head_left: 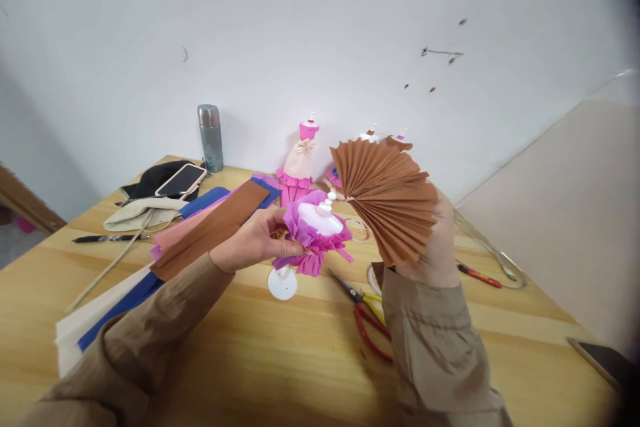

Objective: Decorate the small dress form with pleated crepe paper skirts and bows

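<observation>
My left hand (255, 240) is closed around a small white mannequin (320, 220) wrapped in a purple-pink crepe paper ruffle, held tilted above the wooden table (300, 347). Its round white base (282, 282) hangs just over the table top. My right hand (440, 240) holds a pleated brown paper fan (387, 197), spread open right next to the mannequin's neck. The fan hides most of my right fingers.
Strips of brown, pink, blue and white paper (200, 233) lie at left. Red-handled scissors (367, 317) rest between my arms. A finished pink-dressed mannequin (300, 160), a metal flask (211, 137), a phone (181, 180) on a dark cloth, a pen (107, 238) and red pliers (477, 275) lie around.
</observation>
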### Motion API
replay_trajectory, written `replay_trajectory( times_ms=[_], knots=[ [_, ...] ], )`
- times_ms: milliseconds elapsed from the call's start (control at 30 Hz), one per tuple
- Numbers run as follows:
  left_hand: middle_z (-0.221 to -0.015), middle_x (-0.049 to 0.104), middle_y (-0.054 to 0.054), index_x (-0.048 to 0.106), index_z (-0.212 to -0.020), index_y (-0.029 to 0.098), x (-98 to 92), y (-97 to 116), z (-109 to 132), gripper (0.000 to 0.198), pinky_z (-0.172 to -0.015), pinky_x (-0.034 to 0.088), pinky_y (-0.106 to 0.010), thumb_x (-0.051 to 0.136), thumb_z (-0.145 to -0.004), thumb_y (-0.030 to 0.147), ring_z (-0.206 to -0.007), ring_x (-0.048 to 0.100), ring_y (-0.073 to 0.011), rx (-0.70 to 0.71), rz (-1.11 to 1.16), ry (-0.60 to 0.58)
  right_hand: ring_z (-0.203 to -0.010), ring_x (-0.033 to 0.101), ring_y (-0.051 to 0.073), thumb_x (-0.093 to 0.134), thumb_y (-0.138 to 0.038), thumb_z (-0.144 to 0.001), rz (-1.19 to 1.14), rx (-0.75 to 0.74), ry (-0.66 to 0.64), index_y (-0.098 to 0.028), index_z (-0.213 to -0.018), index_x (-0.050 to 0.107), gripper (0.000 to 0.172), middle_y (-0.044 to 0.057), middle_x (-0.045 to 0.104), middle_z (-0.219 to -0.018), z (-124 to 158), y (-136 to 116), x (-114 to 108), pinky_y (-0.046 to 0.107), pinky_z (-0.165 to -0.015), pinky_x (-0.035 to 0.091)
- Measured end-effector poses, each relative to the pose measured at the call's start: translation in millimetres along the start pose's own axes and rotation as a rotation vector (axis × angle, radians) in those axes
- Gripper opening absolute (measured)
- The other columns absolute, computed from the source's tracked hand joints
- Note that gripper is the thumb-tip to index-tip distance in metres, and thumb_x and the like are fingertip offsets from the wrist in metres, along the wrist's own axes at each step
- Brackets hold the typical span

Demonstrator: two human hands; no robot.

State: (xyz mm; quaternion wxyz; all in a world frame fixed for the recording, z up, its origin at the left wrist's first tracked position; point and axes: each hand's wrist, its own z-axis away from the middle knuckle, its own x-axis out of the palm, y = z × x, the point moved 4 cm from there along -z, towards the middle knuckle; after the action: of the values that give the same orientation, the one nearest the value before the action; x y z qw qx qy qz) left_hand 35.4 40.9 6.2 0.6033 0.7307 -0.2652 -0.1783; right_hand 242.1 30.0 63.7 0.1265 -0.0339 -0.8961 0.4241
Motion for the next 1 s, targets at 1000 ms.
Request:
replay_trajectory(
  times_ms=[1000],
  knots=[
    [-0.1,0.073,-0.01,0.074,-0.1,0.013,-4.3,70.8,-20.7,0.038,-0.093,0.048,-0.037,0.06,-0.088,0.045,-0.107,0.063,-0.0276,-0.146,-0.314,-0.002,-0.07,0.064,0.016,0.075,-0.023,-0.075,0.088,-0.077,-0.257,-0.021,-0.075,0.071,0.004,0.0,0.068,-0.072,-6.7,-24.9,4.0,0.028,-0.064,0.054]
  ],
)
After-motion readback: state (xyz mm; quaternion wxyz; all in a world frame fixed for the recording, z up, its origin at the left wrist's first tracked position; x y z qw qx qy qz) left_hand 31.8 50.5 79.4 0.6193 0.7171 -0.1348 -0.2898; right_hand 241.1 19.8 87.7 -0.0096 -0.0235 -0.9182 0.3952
